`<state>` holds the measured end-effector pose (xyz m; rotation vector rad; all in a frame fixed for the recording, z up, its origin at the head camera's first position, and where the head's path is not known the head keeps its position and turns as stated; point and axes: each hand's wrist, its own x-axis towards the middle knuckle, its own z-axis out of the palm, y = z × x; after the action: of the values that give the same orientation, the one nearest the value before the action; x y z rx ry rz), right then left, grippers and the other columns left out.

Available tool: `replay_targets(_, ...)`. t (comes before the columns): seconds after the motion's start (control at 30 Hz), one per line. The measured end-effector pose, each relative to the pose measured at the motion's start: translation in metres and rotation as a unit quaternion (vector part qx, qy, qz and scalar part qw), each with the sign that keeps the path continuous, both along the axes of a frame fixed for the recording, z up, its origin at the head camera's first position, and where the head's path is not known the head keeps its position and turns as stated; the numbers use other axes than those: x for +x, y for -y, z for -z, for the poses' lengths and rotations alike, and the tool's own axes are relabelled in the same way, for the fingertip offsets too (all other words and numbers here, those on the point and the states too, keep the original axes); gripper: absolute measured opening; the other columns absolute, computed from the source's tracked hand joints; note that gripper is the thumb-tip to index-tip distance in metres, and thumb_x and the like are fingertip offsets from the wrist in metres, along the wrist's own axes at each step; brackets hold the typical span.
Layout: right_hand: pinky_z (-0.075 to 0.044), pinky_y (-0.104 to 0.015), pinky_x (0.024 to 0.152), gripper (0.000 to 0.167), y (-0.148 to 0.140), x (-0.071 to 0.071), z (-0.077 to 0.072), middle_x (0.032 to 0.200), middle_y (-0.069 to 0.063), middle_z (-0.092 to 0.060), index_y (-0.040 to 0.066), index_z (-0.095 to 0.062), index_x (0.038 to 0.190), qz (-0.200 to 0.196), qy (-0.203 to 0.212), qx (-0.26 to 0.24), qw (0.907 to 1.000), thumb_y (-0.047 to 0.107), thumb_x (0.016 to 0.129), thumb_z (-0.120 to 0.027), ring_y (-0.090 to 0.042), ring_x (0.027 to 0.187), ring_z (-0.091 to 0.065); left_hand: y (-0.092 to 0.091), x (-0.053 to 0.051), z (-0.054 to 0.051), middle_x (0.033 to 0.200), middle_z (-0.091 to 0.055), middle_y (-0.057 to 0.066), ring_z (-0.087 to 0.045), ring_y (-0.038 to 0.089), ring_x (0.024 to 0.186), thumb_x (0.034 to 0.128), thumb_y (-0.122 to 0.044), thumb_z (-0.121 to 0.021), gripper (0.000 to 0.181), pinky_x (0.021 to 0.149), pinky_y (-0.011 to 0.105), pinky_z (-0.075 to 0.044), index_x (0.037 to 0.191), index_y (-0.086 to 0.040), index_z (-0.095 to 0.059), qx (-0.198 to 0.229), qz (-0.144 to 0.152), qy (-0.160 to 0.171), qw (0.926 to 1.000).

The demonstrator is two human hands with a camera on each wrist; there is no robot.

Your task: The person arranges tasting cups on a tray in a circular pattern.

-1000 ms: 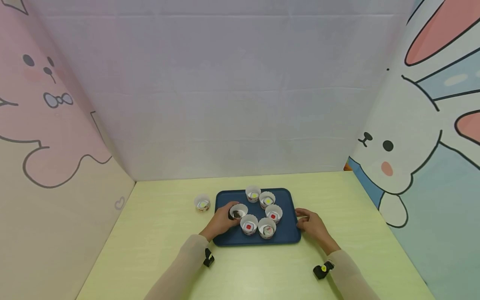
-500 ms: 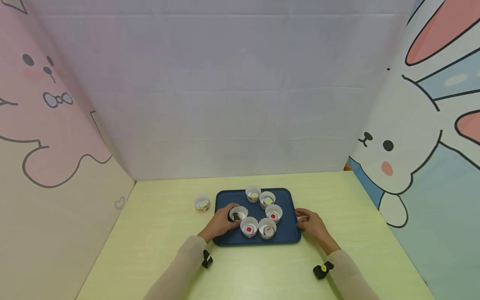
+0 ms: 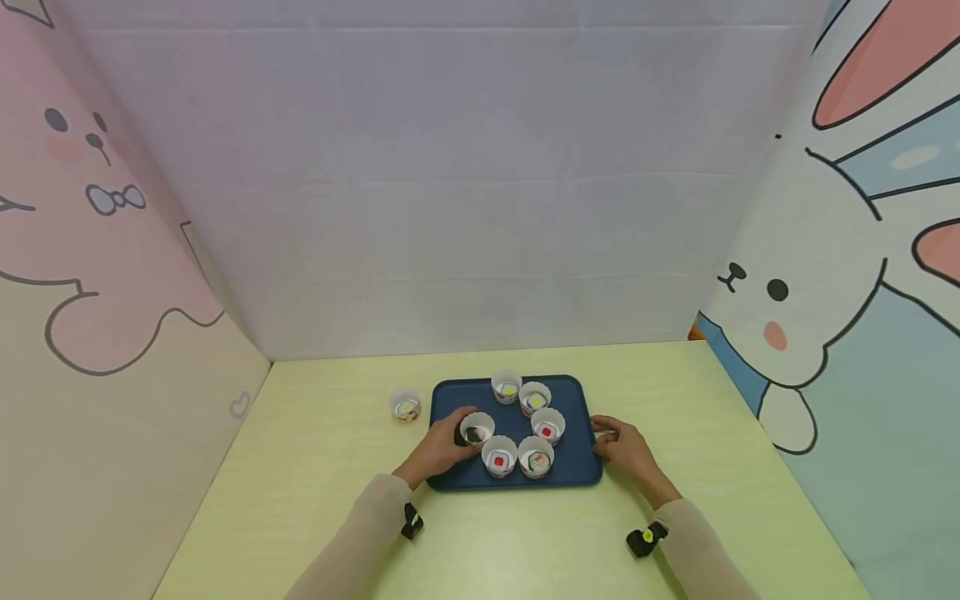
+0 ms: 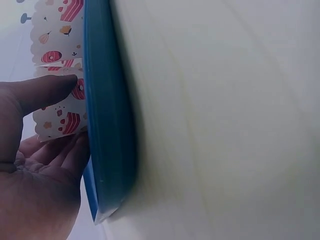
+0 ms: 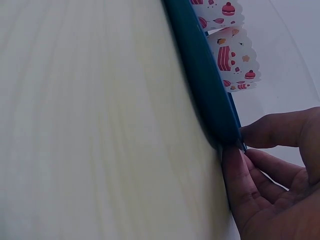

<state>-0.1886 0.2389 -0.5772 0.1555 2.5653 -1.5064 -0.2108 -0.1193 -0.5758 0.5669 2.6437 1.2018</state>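
Observation:
My left hand (image 3: 438, 448) holds a scalloped white paper cup (image 3: 477, 422) on the left part of a dark blue tray (image 3: 573, 467); something dark lies inside it. In the left wrist view, the thumb and fingers sit on opposite sides of this printed cup (image 4: 64, 111). On the other side, my right hand (image 3: 628, 454) pinches the tray's right edge, thumb on the rim and fingers outside. Next to the held cup stand a cup with a red piece (image 3: 498, 457) and another with a pale, mixed piece (image 3: 536, 458).
Farther back on the tray are two cups with yellow-green pieces, one cup (image 3: 506, 387) behind the other, and a red-piece cup (image 3: 548, 427) at right. One more cup (image 3: 405, 405) stands on the table (image 3: 330, 433), left of the tray. A wall (image 3: 480, 250) rises behind.
The held cup has shifted slightly toward me with my left hand, and the red-piece cup beside it has moved a little nearer too. My right hand stays put.

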Motion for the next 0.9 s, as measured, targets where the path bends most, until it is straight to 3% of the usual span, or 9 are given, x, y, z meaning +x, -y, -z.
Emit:
replay_targets(0.33, -0.051, -0.027, 0.069, 0.057, 0.001, 0.0, -0.001, 0.125, -0.023, -0.061, -0.002, -0.054, 0.136, 0.001, 0.001, -0.002, 1.0, -0.005, 0.079, -0.062, -0.016, 0.085, -0.061, 0.004, 0.0, -0.001, 0.14, -0.055, 0.013, -0.057, 0.029, 0.125, 0.086, -0.021, -0.075, 0.07, 0.103, 0.046, -0.048, 0.146, -0.007, -0.042, 0.028, -0.012, 0.025, 0.9992)
replay_targets(0.73, -0.049, -0.025, 0.067, 0.056, 0.0, 0.0, -0.001, 0.124, -0.023, -0.062, -0.002, -0.055, 0.135, -0.003, -0.005, -0.001, 1.0, -0.005, 0.079, -0.063, -0.016, 0.085, -0.06, 0.014, 0.01, -0.029, 0.143, -0.053, 0.017, -0.057, 0.039, 0.124, 0.0859, -0.015, -0.074, 0.066, 0.101, 0.049, -0.049, 0.144, -0.005, -0.044, 0.077, -0.031, 0.025, 0.9962)
replay_targets(0.9, -0.048, -0.024, 0.067, 0.056, 0.001, 0.0, -0.001, 0.124, -0.023, -0.062, -0.002, -0.055, 0.135, -0.001, -0.004, 0.006, 1.0, -0.005, 0.08, -0.062, -0.016, 0.084, -0.059, 0.017, 0.014, -0.04, 0.142, -0.054, 0.016, -0.056, 0.039, 0.125, 0.0872, -0.015, -0.073, 0.061, 0.102, 0.05, -0.048, 0.142, -0.006, -0.047, 0.095, -0.043, 0.01, 0.9945)
